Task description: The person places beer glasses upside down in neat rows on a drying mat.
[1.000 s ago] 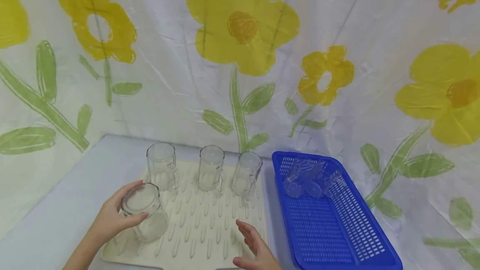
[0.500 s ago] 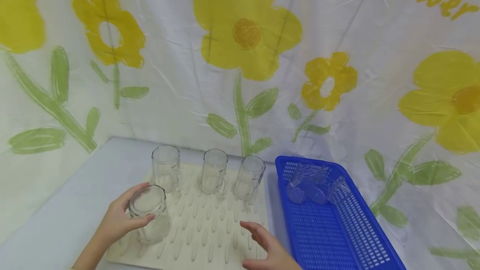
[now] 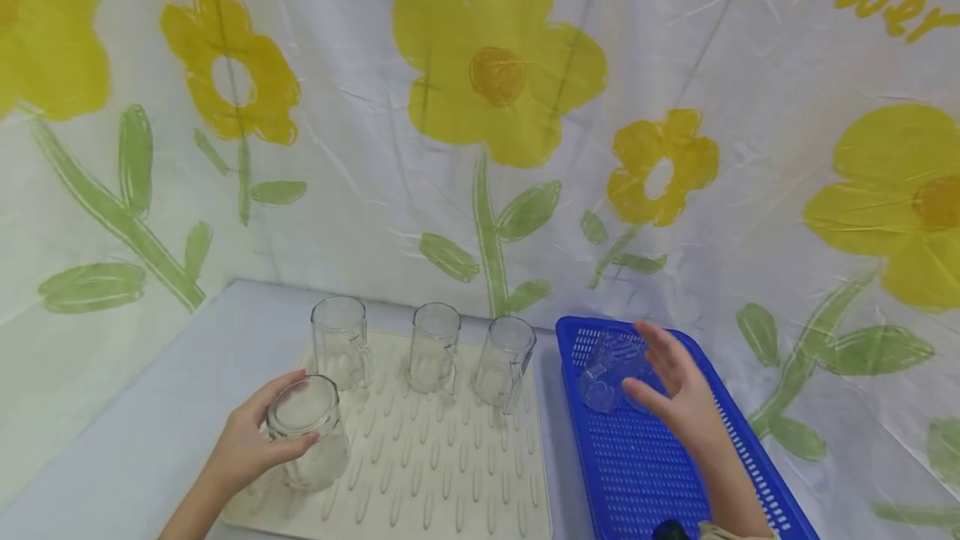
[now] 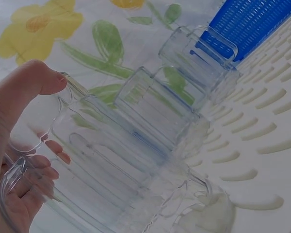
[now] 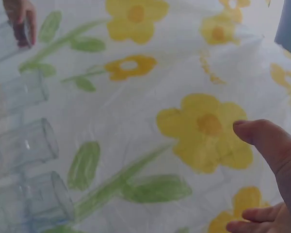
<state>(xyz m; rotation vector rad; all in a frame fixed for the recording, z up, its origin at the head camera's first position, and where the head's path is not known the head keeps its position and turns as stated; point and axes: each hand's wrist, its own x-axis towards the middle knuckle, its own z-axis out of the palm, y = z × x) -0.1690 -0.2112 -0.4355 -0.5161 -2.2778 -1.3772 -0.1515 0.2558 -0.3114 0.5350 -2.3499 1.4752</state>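
Observation:
My left hand (image 3: 255, 444) grips a clear glass mug (image 3: 321, 458) near its upper end, at the left front of a cream ribbed mat (image 3: 420, 461). In the left wrist view, the thumb lies at the mug's (image 4: 104, 155) rounded end, and the handle shows beside the palm. My right hand (image 3: 678, 397), fingers apart and holding nothing, hovers over the blue basket (image 3: 633, 461). Clear glassware (image 3: 602, 382) lies at the basket's far end, partly hidden by that hand. In the right wrist view, the thumb and fingertips of the right hand (image 5: 281, 170) show at the right edge.
Along the mat's back edge stand a left glass mug (image 3: 339, 348), a middle glass mug (image 3: 432, 352) and a right glass mug (image 3: 504, 365). Behind the white table (image 3: 187, 382) hangs a white sheet (image 3: 345, 190) painted with yellow flowers.
My right hand has moved right and away from me, from the mat's right side to over the basket. The left hand keeps its grip on the mug. The head view has shifted slightly.

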